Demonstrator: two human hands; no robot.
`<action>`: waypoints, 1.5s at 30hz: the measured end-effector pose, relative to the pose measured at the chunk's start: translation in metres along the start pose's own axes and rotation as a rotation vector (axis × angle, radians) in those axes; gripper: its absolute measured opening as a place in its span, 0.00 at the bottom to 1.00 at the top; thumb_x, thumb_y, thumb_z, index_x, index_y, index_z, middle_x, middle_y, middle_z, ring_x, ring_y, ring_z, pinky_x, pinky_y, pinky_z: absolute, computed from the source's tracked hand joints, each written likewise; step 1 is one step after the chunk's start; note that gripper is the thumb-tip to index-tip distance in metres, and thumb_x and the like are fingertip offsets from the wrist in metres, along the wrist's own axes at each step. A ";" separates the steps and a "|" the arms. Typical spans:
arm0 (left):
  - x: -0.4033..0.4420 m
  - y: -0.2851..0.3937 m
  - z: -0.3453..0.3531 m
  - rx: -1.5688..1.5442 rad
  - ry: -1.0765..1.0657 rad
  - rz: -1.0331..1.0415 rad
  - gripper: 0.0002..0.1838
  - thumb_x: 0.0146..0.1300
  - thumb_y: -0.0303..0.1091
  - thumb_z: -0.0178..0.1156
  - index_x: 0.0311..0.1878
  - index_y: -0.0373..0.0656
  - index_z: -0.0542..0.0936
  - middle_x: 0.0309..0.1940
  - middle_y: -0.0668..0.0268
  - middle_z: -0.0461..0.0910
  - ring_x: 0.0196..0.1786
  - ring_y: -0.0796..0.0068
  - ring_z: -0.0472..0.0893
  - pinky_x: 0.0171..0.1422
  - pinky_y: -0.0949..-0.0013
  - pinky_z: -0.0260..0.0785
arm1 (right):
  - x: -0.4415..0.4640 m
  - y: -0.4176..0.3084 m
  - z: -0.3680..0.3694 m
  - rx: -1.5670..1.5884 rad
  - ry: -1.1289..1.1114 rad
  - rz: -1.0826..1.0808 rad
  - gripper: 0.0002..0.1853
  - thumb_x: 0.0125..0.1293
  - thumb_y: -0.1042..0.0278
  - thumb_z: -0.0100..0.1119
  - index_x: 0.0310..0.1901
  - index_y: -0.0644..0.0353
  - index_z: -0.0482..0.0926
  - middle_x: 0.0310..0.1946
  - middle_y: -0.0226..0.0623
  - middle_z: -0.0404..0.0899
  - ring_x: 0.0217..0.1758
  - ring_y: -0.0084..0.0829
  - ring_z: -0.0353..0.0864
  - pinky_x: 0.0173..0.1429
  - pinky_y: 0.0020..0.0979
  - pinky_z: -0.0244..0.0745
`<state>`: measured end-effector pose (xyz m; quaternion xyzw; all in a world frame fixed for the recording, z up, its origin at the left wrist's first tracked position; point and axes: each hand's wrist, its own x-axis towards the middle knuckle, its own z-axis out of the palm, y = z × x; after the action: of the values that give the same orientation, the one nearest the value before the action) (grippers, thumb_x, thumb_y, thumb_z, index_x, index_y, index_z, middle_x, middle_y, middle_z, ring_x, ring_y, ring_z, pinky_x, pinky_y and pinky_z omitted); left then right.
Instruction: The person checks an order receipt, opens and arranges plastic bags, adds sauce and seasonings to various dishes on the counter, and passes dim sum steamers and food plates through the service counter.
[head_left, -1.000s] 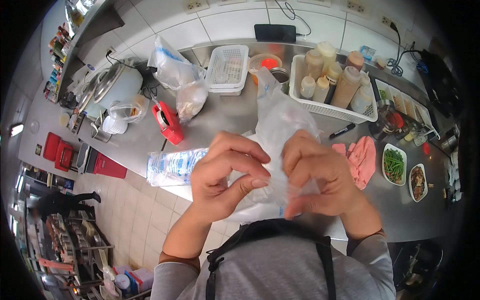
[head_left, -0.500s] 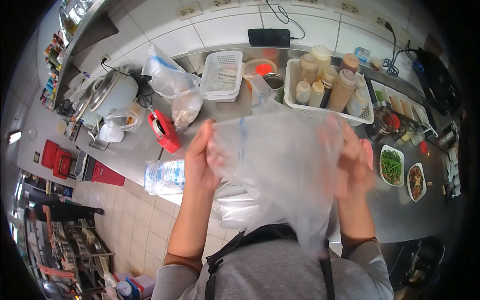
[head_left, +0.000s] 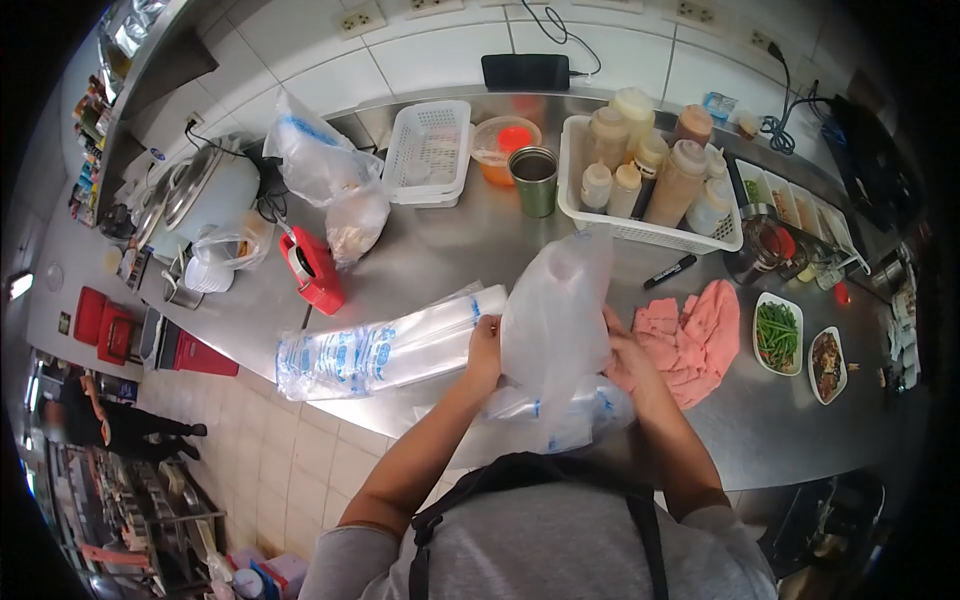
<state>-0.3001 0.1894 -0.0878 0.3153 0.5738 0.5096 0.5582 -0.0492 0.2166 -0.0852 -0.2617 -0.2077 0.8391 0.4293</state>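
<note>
A translucent plastic bag (head_left: 555,325) stands puffed out in front of me, between my two hands. My left hand (head_left: 486,350) is closed on its left edge, with the fingertips partly hidden behind the plastic. On the other side my right hand (head_left: 628,355) grips the bag's right edge, near a crumpled pink cloth (head_left: 695,340). Beneath the bag lies clear plastic packaging (head_left: 600,405) with blue print. To the left of my left hand, a flat pack of clear plastic bags (head_left: 400,350) with blue lettering lies along the counter edge.
Behind the bag are a green metal tumbler (head_left: 535,190), a white basket (head_left: 650,228) of squeeze bottles and a black marker (head_left: 670,271). A red tape dispenser (head_left: 315,275) stands left. Dishes of green beans (head_left: 778,335) and dark food (head_left: 827,365) sit right. Another person (head_left: 120,425) is at far left.
Both hands have moved lower and closer together. The bag, spread wide and blurred before, is now upright and puffed out. The tumbler, marker and pink cloth have come into fuller view.
</note>
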 end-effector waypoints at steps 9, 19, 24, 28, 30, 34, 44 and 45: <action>-0.042 0.011 -0.006 -0.051 -0.208 0.145 0.19 0.63 0.33 0.60 0.56 0.42 0.70 0.47 0.58 0.80 0.50 0.64 0.80 0.50 0.67 0.73 | -0.060 0.018 0.032 -0.379 -0.103 -0.303 0.40 0.61 0.82 0.59 0.75 0.57 0.55 0.67 0.40 0.63 0.69 0.31 0.65 0.70 0.31 0.63; 0.021 -0.013 -0.001 0.836 0.001 0.617 0.18 0.59 0.21 0.56 0.54 0.36 0.72 0.43 0.48 0.76 0.44 0.41 0.78 0.48 0.52 0.71 | -0.001 0.003 0.025 -1.156 0.309 -0.632 0.28 0.59 0.72 0.67 0.62 0.63 0.73 0.53 0.38 0.71 0.54 0.34 0.69 0.62 0.32 0.65; -0.041 0.058 -0.003 0.547 0.214 0.497 0.17 0.54 0.17 0.55 0.49 0.37 0.76 0.39 0.54 0.77 0.35 0.53 0.78 0.37 0.59 0.70 | -0.063 -0.044 0.024 -1.860 0.565 -0.709 0.24 0.53 0.69 0.69 0.54 0.62 0.78 0.51 0.44 0.74 0.55 0.45 0.71 0.63 0.39 0.64; -0.098 0.069 -0.004 0.699 -0.062 1.018 0.18 0.52 0.20 0.60 0.49 0.40 0.78 0.38 0.59 0.76 0.32 0.63 0.75 0.36 0.66 0.69 | -0.107 -0.046 -0.013 -1.972 0.559 -0.471 0.16 0.51 0.71 0.67 0.43 0.63 0.80 0.44 0.44 0.76 0.52 0.47 0.71 0.57 0.41 0.65; -0.109 0.062 0.019 0.789 -0.386 1.240 0.22 0.52 0.26 0.63 0.54 0.40 0.77 0.41 0.60 0.76 0.34 0.62 0.76 0.41 0.64 0.70 | -0.118 -0.043 -0.002 -1.883 0.445 -0.604 0.13 0.53 0.72 0.65 0.41 0.63 0.79 0.41 0.45 0.76 0.50 0.47 0.72 0.55 0.41 0.65; -0.117 0.062 0.097 0.957 -0.506 1.150 0.30 0.53 0.31 0.63 0.62 0.36 0.73 0.51 0.56 0.76 0.48 0.60 0.78 0.51 0.63 0.71 | -0.134 -0.037 0.029 -1.769 0.349 -0.760 0.08 0.56 0.72 0.61 0.38 0.64 0.78 0.39 0.44 0.75 0.45 0.46 0.71 0.52 0.41 0.65; -0.118 0.070 0.089 0.880 -0.530 1.238 0.21 0.55 0.39 0.67 0.52 0.46 0.79 0.42 0.63 0.77 0.45 0.65 0.78 0.46 0.65 0.71 | -0.149 -0.047 0.016 -1.803 0.426 -0.864 0.09 0.56 0.76 0.61 0.40 0.64 0.78 0.39 0.44 0.75 0.47 0.47 0.74 0.55 0.42 0.69; -0.123 0.074 0.073 0.857 -0.535 1.268 0.22 0.54 0.40 0.69 0.52 0.47 0.79 0.42 0.63 0.77 0.45 0.65 0.78 0.46 0.65 0.71 | -0.145 -0.056 0.018 -1.819 0.533 -0.873 0.10 0.56 0.77 0.61 0.41 0.63 0.79 0.40 0.44 0.75 0.48 0.47 0.74 0.57 0.42 0.68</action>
<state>-0.2239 0.1132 0.0314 0.8783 0.2785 0.3721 0.1123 0.0462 0.1244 -0.0014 -0.5650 -0.7366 0.0528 0.3680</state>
